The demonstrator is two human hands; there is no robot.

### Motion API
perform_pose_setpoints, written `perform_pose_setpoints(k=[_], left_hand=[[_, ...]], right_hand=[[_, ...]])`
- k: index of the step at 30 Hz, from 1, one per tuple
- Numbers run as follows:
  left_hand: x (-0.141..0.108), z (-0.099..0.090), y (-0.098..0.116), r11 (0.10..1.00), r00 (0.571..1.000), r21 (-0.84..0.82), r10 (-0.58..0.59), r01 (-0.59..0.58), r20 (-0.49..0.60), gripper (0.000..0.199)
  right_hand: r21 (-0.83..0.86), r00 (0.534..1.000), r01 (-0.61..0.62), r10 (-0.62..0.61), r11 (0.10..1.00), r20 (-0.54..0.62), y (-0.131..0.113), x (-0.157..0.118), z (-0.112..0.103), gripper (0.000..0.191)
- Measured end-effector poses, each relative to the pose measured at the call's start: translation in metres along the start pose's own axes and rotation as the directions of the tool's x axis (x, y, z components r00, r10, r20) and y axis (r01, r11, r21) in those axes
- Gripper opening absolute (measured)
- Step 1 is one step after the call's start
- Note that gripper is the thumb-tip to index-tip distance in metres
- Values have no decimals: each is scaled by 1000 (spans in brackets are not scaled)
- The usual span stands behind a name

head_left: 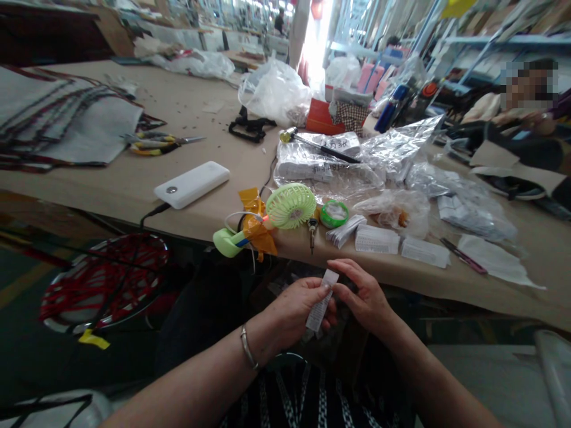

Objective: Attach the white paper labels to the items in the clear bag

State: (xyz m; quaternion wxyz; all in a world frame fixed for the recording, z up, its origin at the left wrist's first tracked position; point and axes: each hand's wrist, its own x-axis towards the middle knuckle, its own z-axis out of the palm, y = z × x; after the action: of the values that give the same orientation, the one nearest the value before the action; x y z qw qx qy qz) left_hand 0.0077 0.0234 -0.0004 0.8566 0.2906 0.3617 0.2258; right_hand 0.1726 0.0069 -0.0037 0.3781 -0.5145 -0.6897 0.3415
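A small white printed label (pixel 317 314) is pinched between the thumb and fingers of my left hand (pixel 303 303), just below the table's front edge. My right hand (pixel 363 294) is beside it with fingers apart, its thumb tip close to the label's upper end; whether it touches I cannot tell. Stacks of similar white labels (pixel 377 239) lie on the table edge ahead. Near them stand a green round tub (pixel 334 214) and a small screwdriver-like tool with a metal tip (pixel 312 235). A light green fan (pixel 291 206) is fixed to the edge with orange tape (pixel 261 235).
On the left of the table (pixel 209 214) lie a white power bank (pixel 191 185) with a cable, yellow-handled pliers (pixel 154 144) and layered fabric pieces (pixel 66 119). Plastic-wrapped bundles (pixel 321 157) with a hammer (pixel 321 147) fill the middle. A person (pixel 491 110) sits at far right.
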Motion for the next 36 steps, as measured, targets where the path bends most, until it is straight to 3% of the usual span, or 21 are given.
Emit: perform_pose_setpoints(k=[2,5,7,9,12,14,17,23,25,30,36], left_hand=[[0,-1,0,1000,1000,7,21,-20,-8,18],[-1,-2,0,1000,1000,4,24,-24,-14,17],[-4,-2,1,999,999,-2,36,-36,-15,19],[-6,-3,1,998,998,-4,57,-57,-28,22],[-8,-5,1,996,993,13,93,-93,-74,25],[-9,-7,2,991,987,37,129,-126,-100,27],[-10,-8,2,983,977,72,176,-169,-123,25],[-6,-12,2,966,963,174,218,-190,-157,26],[-3,-15,3,926,934,284,306,-248,-182,25],[0,-21,12,715,804,610,559,-342,-205,21],[1,-21,24,589,718,716,673,-375,-178,20]], right_hand=[[-166,997,79,-82,983,-10,-3,-1,2,34],[-205,994,102,-108,974,-16,-5,-1,7,33],[-118,997,44,-51,992,-61,-6,1,11,36],[71,993,-63,70,995,-100,-7,4,14,36],[394,964,-225,262,891,-43,-8,11,20,26],[520,942,-297,334,801,24,-7,16,24,20],[571,928,-329,370,752,47,-5,20,30,19],[489,934,-309,358,816,-8,-4,26,35,19],[456,939,-291,342,841,-32,-5,29,34,18],[272,960,-223,260,936,-107,-9,38,32,15],[130,970,-172,191,977,-153,-13,44,31,14]])
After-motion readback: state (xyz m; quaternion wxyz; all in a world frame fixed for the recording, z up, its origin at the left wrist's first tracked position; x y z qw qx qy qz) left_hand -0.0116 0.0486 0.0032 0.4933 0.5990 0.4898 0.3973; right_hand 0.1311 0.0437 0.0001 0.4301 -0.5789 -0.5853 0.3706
